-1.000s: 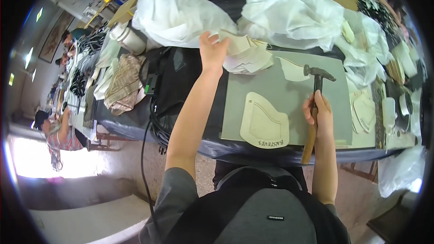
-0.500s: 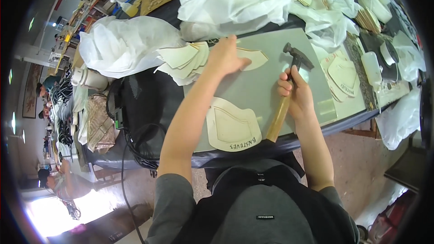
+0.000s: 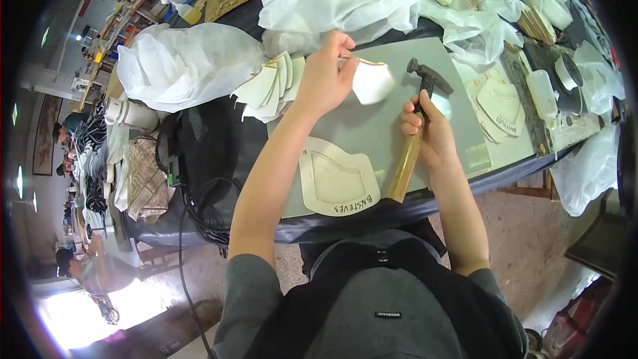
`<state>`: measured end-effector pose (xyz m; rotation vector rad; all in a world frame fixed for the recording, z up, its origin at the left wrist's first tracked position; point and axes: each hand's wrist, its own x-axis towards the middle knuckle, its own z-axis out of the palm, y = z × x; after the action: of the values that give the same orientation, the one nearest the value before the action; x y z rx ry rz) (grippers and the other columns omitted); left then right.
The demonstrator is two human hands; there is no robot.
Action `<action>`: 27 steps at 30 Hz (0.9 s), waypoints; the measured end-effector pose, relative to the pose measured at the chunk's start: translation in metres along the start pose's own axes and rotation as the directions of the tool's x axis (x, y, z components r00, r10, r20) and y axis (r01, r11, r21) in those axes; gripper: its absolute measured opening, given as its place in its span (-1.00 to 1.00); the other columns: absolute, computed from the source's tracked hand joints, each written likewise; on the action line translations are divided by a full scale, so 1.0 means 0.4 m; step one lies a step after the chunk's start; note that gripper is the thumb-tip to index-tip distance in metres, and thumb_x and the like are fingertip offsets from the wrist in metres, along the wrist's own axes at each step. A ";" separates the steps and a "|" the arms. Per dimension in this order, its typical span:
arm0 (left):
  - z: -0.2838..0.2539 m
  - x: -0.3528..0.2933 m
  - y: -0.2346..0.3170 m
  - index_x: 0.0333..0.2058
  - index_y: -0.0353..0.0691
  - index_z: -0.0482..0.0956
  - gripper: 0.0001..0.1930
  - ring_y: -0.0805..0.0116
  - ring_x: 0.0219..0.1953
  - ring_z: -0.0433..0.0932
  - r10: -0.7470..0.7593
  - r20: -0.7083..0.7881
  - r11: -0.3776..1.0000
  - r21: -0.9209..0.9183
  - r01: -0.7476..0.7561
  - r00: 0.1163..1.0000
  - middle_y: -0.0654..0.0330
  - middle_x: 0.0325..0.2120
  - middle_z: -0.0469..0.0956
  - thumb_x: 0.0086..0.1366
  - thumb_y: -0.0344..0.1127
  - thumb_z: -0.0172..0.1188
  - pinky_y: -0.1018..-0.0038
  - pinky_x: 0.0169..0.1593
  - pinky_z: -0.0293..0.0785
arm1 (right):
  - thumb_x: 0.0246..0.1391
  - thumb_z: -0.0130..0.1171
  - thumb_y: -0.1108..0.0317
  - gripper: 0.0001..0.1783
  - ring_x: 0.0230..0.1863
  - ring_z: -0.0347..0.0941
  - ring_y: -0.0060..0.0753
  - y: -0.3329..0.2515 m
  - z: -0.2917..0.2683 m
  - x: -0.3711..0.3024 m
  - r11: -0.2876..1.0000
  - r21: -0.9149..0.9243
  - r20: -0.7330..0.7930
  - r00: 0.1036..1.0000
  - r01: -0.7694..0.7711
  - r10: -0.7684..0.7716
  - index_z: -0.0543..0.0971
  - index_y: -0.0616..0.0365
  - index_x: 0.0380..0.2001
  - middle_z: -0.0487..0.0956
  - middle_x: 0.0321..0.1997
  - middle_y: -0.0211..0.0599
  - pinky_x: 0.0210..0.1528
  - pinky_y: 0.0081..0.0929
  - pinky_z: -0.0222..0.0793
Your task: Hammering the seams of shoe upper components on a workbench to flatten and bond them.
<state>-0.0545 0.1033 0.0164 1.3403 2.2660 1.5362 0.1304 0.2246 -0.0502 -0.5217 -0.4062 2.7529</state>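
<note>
My left hand (image 3: 330, 70) pinches a white cut panel (image 3: 373, 84) by its edge over the grey work board (image 3: 392, 139). The panel is tilted and slightly blurred. In my right hand (image 3: 430, 131) is a hammer (image 3: 407, 159), gripped high on its wooden handle, with its dark head pointing away from me. A cream template (image 3: 339, 178) with an inner outline and handwriting lies on the board's near part. Beside my left wrist, a fanned pile of white panels (image 3: 264, 90) rests at the board's left edge.
White plastic bags (image 3: 189, 66) crowd the far and left sides. More cream templates (image 3: 498, 106) lie to the right, near a white bottle (image 3: 543, 95) and a spool (image 3: 567, 72). A black bag (image 3: 207, 153) with cables sits left. A person (image 3: 100, 269) is far left.
My left hand has raised the white panel from the board, tilting it up. The hammer, still in my right hand, has shifted slightly in the picture.
</note>
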 end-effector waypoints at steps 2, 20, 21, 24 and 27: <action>-0.039 -0.068 0.081 -0.19 -0.24 0.42 -0.79 0.53 -0.57 0.43 -0.141 0.120 0.969 -0.188 0.162 0.983 0.23 -0.47 0.55 0.24 -0.48 0.23 0.58 -0.49 0.33 | 0.39 -0.05 0.16 -0.72 -0.50 0.25 -0.52 -0.012 -0.006 -0.003 0.998 -0.057 -0.008 1.000 0.025 -0.025 0.37 0.16 -0.28 0.42 -0.34 -0.24 -0.47 -0.56 0.25; -0.117 -0.424 0.042 -0.02 -0.32 0.39 -0.61 0.66 -0.46 0.49 -0.426 0.312 0.889 -0.028 0.456 0.849 0.21 -0.26 0.60 0.20 -0.48 0.28 0.64 -0.35 0.46 | 0.39 -0.11 0.15 -0.69 -0.44 0.64 -0.40 0.092 0.101 -0.272 0.422 -0.869 -0.175 0.958 -0.259 0.227 0.34 0.23 -0.23 0.61 -0.39 -0.16 -0.72 -0.69 0.24; -0.114 -0.422 0.043 -0.02 -0.32 0.39 -0.61 0.66 -0.46 0.49 -0.424 0.316 0.889 -0.034 0.457 0.849 0.21 -0.26 0.60 0.20 -0.48 0.28 0.64 -0.35 0.46 | 0.39 -0.13 0.17 -0.72 -0.43 0.64 -0.40 0.087 0.097 -0.265 0.363 -0.914 -0.142 0.981 -0.181 0.132 0.34 0.21 -0.21 0.62 -0.38 -0.16 -0.72 -0.70 0.23; -0.140 -0.403 0.035 -0.02 -0.30 0.49 -0.70 0.66 -0.35 0.50 -0.387 0.367 0.892 -0.084 0.445 0.846 0.26 -0.26 0.58 0.26 -0.46 0.23 0.65 -0.26 0.46 | 0.38 -0.10 0.14 -0.66 -0.40 0.65 -0.42 0.054 0.110 -0.230 0.360 -0.911 -0.164 0.978 -0.200 0.129 0.33 0.26 -0.22 0.62 -0.36 -0.14 -0.70 -0.68 0.26; -0.171 -0.355 0.032 -0.01 -0.29 0.53 -0.70 0.65 -0.27 0.52 -0.247 0.476 0.918 -0.164 0.362 0.844 0.28 -0.25 0.58 0.28 -0.48 0.21 0.64 -0.19 0.48 | 0.37 -0.07 0.12 -0.63 -0.41 0.66 -0.40 0.034 0.098 -0.203 0.358 -0.913 -0.156 0.978 -0.196 0.137 0.34 0.30 -0.24 0.64 -0.37 -0.12 -0.68 -0.64 0.31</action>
<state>0.0051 -0.0430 0.0068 1.0592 1.8229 1.2019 0.1836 0.1753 0.0050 -0.9059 -2.0679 2.3744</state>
